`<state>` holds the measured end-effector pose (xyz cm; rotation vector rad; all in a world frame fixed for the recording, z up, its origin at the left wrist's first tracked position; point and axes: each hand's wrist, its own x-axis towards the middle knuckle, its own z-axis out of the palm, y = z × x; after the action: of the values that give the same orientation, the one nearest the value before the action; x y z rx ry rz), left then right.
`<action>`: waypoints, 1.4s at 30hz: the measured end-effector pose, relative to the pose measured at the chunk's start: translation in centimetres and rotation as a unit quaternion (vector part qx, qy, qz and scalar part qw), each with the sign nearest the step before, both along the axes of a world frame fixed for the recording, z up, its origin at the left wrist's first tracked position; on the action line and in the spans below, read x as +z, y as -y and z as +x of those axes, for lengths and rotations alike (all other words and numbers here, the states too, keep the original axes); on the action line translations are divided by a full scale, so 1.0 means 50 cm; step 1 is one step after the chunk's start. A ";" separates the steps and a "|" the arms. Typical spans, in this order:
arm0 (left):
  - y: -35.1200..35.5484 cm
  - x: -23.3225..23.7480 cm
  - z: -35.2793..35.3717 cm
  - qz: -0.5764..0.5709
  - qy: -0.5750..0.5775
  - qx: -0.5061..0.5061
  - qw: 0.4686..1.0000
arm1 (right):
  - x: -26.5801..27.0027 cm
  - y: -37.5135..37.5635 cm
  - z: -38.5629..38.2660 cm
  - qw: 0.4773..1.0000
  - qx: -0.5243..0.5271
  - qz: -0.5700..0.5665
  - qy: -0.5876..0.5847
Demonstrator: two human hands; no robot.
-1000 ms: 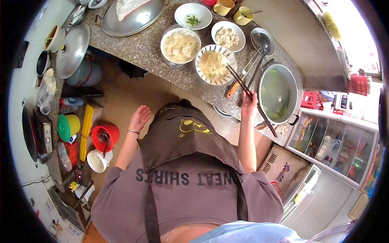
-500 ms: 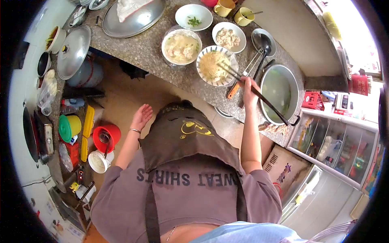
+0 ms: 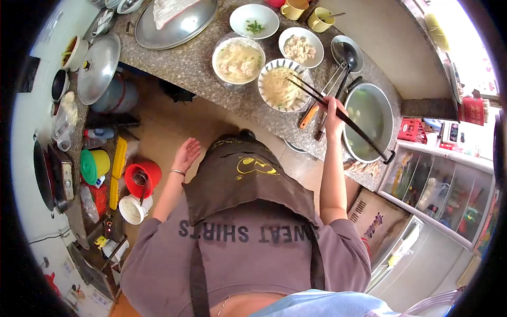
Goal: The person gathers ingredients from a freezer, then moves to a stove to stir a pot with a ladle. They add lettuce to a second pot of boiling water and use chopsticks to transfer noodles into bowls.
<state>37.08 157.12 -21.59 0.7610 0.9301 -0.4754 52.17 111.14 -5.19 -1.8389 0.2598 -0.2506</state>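
in the head view, the right hand (image 3: pixel 334 117) was closed around a pair of long dark chopsticks (image 3: pixel 351 124), with the fingers wrapped about the middle part of their length. their tips reached over the patterned bowl (image 3: pixel 262 87) of noodles (image 3: pixel 283 89); whether they touched the noodles could not be told. the patterned bowl sat on the speckled counter (image 3: pixel 237 100), ahead of the right hand and a little to its left, and it lay ahead and to the right of the left hand (image 3: pixel 187 153), well apart from it. the left hand was open, palm turned up and fingers loosely extended, held off the counter beside the dark apron (image 3: pixel 248 179).

just left of the patterned bowl stood a soup bowl (image 3: pixel 238 61) with pale lumps in broth, and beyond it a white bowl (image 3: pixel 254 11) holding chopped greens (image 3: pixel 255 27). a smaller bowl (image 3: pixel 301 47) of pale pieces was just beyond the noodles. between the patterned bowl and the large metal pot (image 3: pixel 368 122) lay an orange handle (image 3: pixel 309 116) and a dark ladle (image 3: pixel 343 79). the pot stood just right of the right hand, with the thick ends of the chopsticks reaching across above it toward its side handle (image 3: pixel 390 157).
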 end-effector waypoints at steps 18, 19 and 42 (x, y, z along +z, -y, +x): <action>0.007 -0.001 0.019 0.021 -0.005 -0.002 1.000 | -0.024 0.050 -0.034 0.997 0.017 0.066 -0.036; 0.011 -0.002 0.021 0.018 -0.008 0.002 1.000 | -0.012 0.044 -0.033 1.000 0.003 0.018 -0.016; 0.030 0.023 -0.016 0.041 -0.015 0.031 0.999 | 0.120 0.044 0.023 0.994 0.023 -0.085 -0.070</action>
<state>36.27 155.64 -20.43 0.7991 1.0030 -0.3960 53.31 108.92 0.82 -2.0314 0.2999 -0.1149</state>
